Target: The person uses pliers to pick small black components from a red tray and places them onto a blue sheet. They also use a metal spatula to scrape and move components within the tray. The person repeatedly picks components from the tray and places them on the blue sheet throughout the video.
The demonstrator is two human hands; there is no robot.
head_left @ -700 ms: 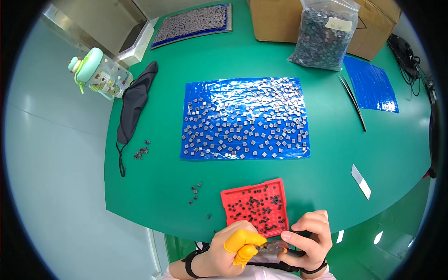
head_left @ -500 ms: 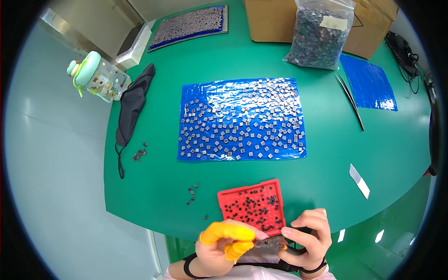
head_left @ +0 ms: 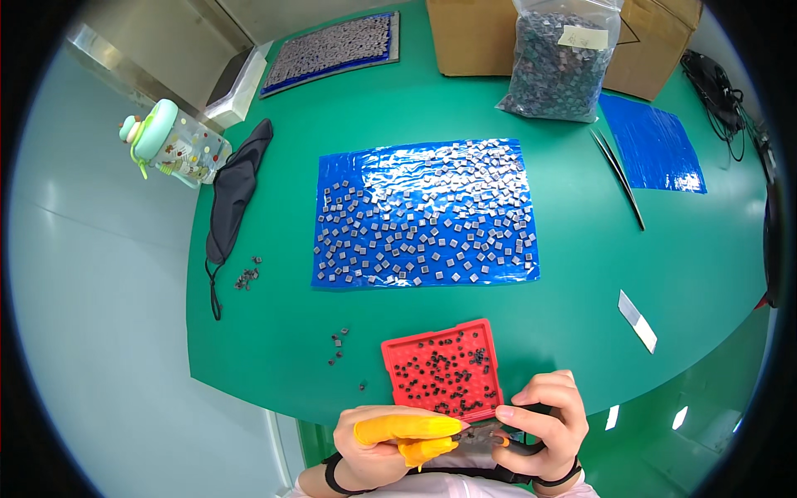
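My left hand wears yellow finger cots, and its thumb and index finger are pinched together around a small dark piece, mostly hidden. My right hand is closed around a dark-handled tool with an orange band; the tool's kind is unclear. Both hands meet at the table's near edge, just in front of a shallow red tray. Many small black parts lie scattered in that tray. A greyish clear bag or sheet shows between my hands, partly covered.
Beyond the tray, a blue film sheet carries many small grey square pieces. Tweezers, a blade strip and another blue sheet lie right. A filled zip bag, cardboard box, bottle and black mask stand around.
My left hand's fingers have closed into a pinch, and that hand has turned flatter and shifted slightly left. The right hand keeps its hold. The whole view has shifted slightly.
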